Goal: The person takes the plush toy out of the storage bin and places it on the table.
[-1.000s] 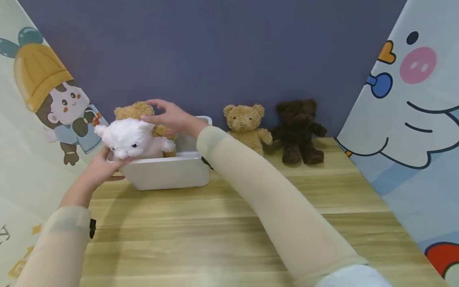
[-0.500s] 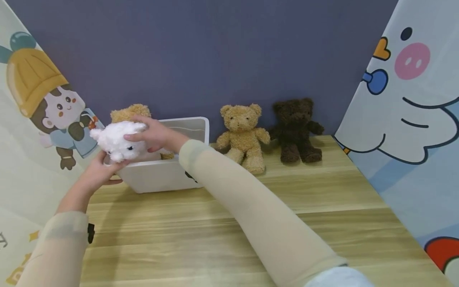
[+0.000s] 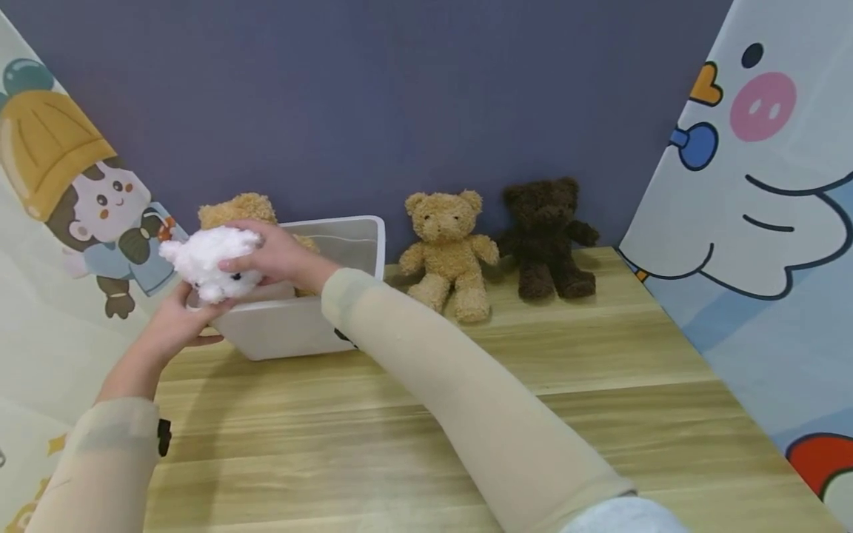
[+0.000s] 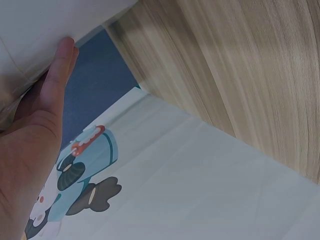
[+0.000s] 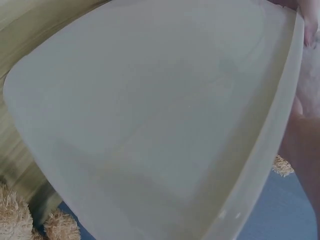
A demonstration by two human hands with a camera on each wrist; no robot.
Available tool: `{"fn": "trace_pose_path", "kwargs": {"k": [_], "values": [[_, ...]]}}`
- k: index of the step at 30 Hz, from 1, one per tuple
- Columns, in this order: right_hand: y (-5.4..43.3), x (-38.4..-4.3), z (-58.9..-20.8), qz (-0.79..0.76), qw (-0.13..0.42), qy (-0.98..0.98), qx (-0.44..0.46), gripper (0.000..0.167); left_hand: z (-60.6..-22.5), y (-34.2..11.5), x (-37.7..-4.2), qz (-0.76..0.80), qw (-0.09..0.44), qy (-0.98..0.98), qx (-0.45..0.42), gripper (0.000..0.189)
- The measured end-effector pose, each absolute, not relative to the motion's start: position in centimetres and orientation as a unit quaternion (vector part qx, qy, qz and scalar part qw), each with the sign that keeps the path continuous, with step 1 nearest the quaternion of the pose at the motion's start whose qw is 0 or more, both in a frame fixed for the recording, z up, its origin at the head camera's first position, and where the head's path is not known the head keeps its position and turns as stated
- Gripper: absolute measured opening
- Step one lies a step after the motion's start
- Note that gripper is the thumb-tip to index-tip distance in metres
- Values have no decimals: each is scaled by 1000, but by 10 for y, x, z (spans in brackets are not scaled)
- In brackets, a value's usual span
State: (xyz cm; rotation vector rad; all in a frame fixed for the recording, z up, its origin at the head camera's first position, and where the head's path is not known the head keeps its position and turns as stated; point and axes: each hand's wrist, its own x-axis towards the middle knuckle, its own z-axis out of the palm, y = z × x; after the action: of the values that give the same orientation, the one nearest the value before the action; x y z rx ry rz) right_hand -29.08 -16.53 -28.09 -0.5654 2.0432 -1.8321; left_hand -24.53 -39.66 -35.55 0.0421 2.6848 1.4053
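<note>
A fluffy white plush toy (image 3: pixel 209 259) with dark eyes leans at the left end of a white plastic bin (image 3: pixel 293 329). My right hand (image 3: pixel 280 255) grips the toy's head from its right side. At the bin's left end, my left hand (image 3: pixel 166 326) holds the wall, thumb by the rim and fingers beneath. In the left wrist view, that hand's fingers (image 4: pixel 55 82) lie along the bin's outside. Behind the white toy, a golden-brown teddy bear (image 3: pixel 236 209) is partly hidden in the bin. The right wrist view is mostly filled by the bin's outer wall (image 5: pixel 150 100).
To the bin's right, a light-brown teddy bear (image 3: pixel 449 255) and a dark-brown teddy bear (image 3: pixel 546 237) sit against the dark blue back wall (image 3: pixel 426 96). Cartoon-printed panels (image 3: pixel 700 244) flank the wood-grain table (image 3: pixel 426 414).
My right hand has moved left and down, from beside the golden-brown bear onto the white plush toy's head. My left hand stays at the bin's left end. The head view has shifted slightly.
</note>
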Motion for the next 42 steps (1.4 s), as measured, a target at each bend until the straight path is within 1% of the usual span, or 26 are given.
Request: {"fn": "trace_pose_path", "kwargs": {"k": [10, 18, 28, 35, 40, 42], "values": [[-166, -291, -283, -649, 140, 722, -196, 64, -354, -397, -245, 460, 55, 886, 12, 101], [-167, -286, -282, -655, 130, 722, -183, 60, -353, -396, -244, 459, 50, 887, 15, 100], [-164, -283, -284, -680, 132, 696, -191, 49, -352, -394, -244, 463, 56, 885, 16, 100], [-162, -283, -285, -681, 121, 693, -202, 52, -351, -392, -242, 462, 57, 885, 18, 99], [-163, -284, -286, -674, 119, 697, -214, 46, -350, -392, -242, 459, 58, 886, 16, 99], [-163, -285, -287, -671, 120, 698, -217, 47, -351, -392, -242, 460, 58, 886, 16, 99]]}}
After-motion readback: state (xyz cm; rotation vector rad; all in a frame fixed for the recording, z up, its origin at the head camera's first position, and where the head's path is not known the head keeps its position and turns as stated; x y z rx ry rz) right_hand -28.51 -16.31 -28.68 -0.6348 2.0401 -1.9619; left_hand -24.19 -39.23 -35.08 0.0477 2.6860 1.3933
